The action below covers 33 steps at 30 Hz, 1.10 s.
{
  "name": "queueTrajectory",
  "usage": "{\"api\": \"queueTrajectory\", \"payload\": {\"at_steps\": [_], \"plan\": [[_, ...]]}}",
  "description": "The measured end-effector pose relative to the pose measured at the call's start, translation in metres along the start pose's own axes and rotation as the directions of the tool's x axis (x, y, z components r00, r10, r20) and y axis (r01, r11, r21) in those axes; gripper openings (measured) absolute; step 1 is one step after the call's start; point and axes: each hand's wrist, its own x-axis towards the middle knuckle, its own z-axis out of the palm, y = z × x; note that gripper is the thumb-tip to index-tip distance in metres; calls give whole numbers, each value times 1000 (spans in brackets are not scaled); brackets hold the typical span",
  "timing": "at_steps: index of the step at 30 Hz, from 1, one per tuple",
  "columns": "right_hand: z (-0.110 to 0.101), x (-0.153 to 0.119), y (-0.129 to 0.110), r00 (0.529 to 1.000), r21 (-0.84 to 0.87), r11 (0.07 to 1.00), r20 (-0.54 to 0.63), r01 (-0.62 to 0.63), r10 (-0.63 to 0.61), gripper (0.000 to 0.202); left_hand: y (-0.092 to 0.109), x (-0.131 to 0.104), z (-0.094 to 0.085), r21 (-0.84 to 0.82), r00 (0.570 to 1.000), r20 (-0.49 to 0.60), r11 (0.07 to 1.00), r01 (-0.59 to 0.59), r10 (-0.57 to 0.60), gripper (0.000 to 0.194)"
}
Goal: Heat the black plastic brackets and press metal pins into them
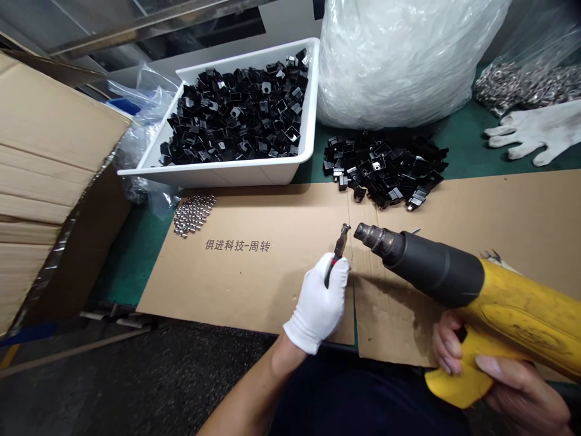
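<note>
My left hand (320, 303), in a white glove, is closed around pliers (336, 259) with a red mark on the handle. A small shiny metal part (346, 228) sits at the tips of the pliers. My bare right hand (499, 369) is wrapped round the handle of a yellow and black heat gun (440, 272). The gun's metal nozzle points left, close beside the metal part but apart from it. Below both hands lies a cardboard sheet (281, 278).
A white bin (218, 175) of black plastic pieces stands at the back left. Loose black pieces (385, 166) are heaped beyond the gun. Small metal cylinders (194, 215) lie left. A plastic bag (403, 60), a white glove (535, 133) and bagged metal parts (508, 85) are at the back right.
</note>
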Motion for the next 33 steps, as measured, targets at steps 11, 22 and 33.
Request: {"api": "queueTrajectory", "payload": {"at_steps": [11, 22, 33], "plan": [[0, 0, -1, 1000, -12, 1000, 6, 12, -12, 28, 1, 0, 1, 9, 1000, -8, 1000, -5, 5, 42], [-1, -1, -1, 999, -24, 1000, 32, 8, -7, 28, 1, 0, 1, 6, 1000, -3, 1000, 2, -2, 42], [-3, -1, -1, 999, -6, 1000, 33, -24, 25, 29, 2, -1, 2, 3, 1000, -8, 1000, 6, -6, 41]]}}
